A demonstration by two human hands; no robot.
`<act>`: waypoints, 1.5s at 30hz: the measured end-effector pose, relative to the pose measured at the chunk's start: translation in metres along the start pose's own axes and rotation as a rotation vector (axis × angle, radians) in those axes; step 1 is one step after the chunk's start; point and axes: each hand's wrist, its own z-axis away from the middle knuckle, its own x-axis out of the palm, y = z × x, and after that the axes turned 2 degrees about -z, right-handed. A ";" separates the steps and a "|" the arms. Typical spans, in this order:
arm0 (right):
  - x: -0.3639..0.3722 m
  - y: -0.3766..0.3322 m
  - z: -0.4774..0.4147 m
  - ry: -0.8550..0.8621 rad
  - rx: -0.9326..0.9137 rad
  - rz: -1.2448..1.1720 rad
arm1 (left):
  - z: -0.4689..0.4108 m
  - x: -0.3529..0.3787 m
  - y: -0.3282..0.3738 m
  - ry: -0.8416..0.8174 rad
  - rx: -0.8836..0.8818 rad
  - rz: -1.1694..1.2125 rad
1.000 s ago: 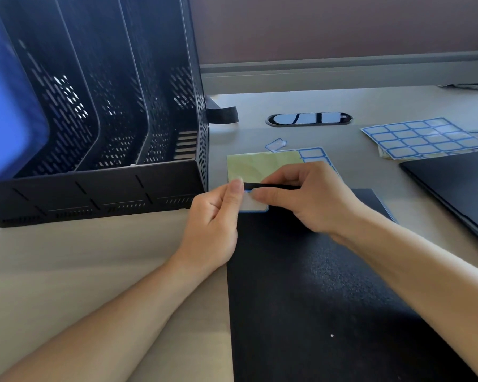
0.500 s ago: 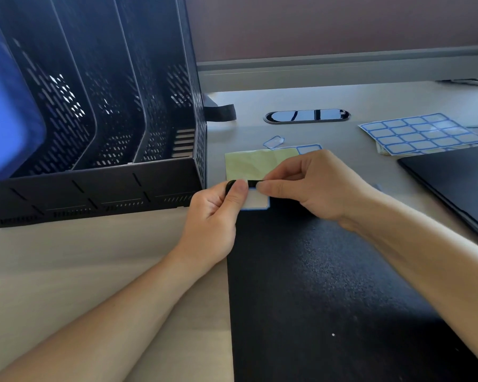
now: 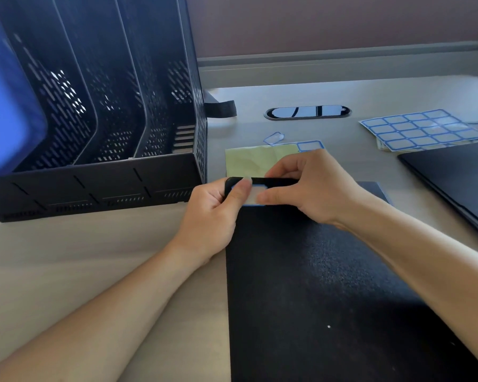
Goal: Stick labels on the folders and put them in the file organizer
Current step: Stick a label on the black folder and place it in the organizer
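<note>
1. Left hand (image 3: 213, 213) pinches the top-left corner of the black folder (image 3: 315, 285): thumb flat on the left end of the label (image 3: 255, 195), fingers curled under the edge
2. Right hand (image 3: 312, 188) pinches the same top edge, thumb tip on the label's right end, index finger hooked over the edge
3. The label, white with a blue border, lies on the folder's top-left corner, the same spot as half a second ago. I now see more of its upper border between the two thumbs; the right thumb has come down onto it
4. The folder lies flat on the table (image 3: 94, 257), just right of the file organizer (image 3: 94, 186), unmoved
5. A blue folder (image 3: 6, 106) stands in the organizer's leftmost slot
6. A green backing sheet (image 3: 254, 161) lies beyond the hands, a loose label scrap (image 3: 273, 137) behind it
7. A label sheet (image 3: 419, 128) lies far right, with more black folders (image 3: 452, 177) stacked nearer
</note>
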 end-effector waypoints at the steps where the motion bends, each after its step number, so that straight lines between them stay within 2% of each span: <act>1: 0.001 0.001 0.000 0.013 -0.010 0.014 | 0.000 -0.002 0.000 -0.037 -0.034 0.049; 4: -0.001 0.004 -0.001 0.026 -0.020 0.007 | 0.002 -0.010 0.002 -0.152 -0.069 0.092; 9: -0.012 0.002 -0.001 -0.122 0.001 -0.005 | 0.000 -0.011 0.003 -0.203 -0.062 0.011; 13: -0.006 0.003 -0.001 -0.057 -0.045 0.127 | -0.001 -0.011 0.000 -0.217 -0.052 0.006; 17: -0.004 0.004 -0.002 -0.034 -0.031 0.097 | 0.000 -0.010 0.001 -0.245 -0.059 0.012; 25: -0.006 0.007 -0.002 -0.081 -0.042 0.117 | -0.002 -0.005 0.000 -0.138 -0.076 -0.035; 31: 0.002 0.006 -0.002 -0.033 0.005 0.029 | -0.002 -0.006 0.004 -0.137 -0.126 0.111; 39: 0.005 0.007 -0.002 -0.001 0.031 -0.020 | -0.003 -0.002 0.003 -0.087 0.014 -0.120; 45: 0.005 0.007 -0.001 0.037 -0.010 -0.023 | -0.002 0.000 0.005 -0.068 0.049 -0.140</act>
